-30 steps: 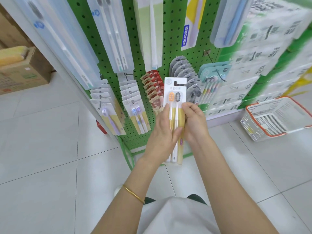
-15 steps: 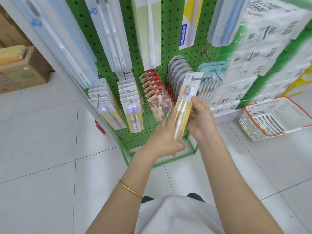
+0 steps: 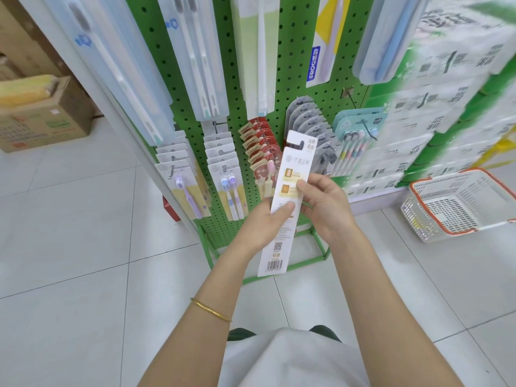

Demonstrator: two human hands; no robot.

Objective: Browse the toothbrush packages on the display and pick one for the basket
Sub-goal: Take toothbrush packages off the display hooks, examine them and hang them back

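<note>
Both hands hold one long white toothbrush package (image 3: 290, 174) upright in front of the green pegboard display (image 3: 231, 113). Its printed back with a barcode faces me. My left hand (image 3: 262, 224) grips its lower left side, thumb on the card. My right hand (image 3: 324, 202) pinches its right edge near the middle. Rows of other toothbrush packages (image 3: 226, 177) hang on hooks behind it. The white basket with an orange rim (image 3: 463, 202) sits on the floor at the right, apart from both hands.
Stacked tissue packs (image 3: 435, 101) fill the shelf to the right of the display. A cardboard box (image 3: 42, 121) stands on the floor at the far left. The display's green metal foot (image 3: 318, 244) juts out over the white tiled floor.
The package has been turned over from its front, with two brushes showing, through edge-on, to its printed back. Both hands stayed on it and shifted slightly right.
</note>
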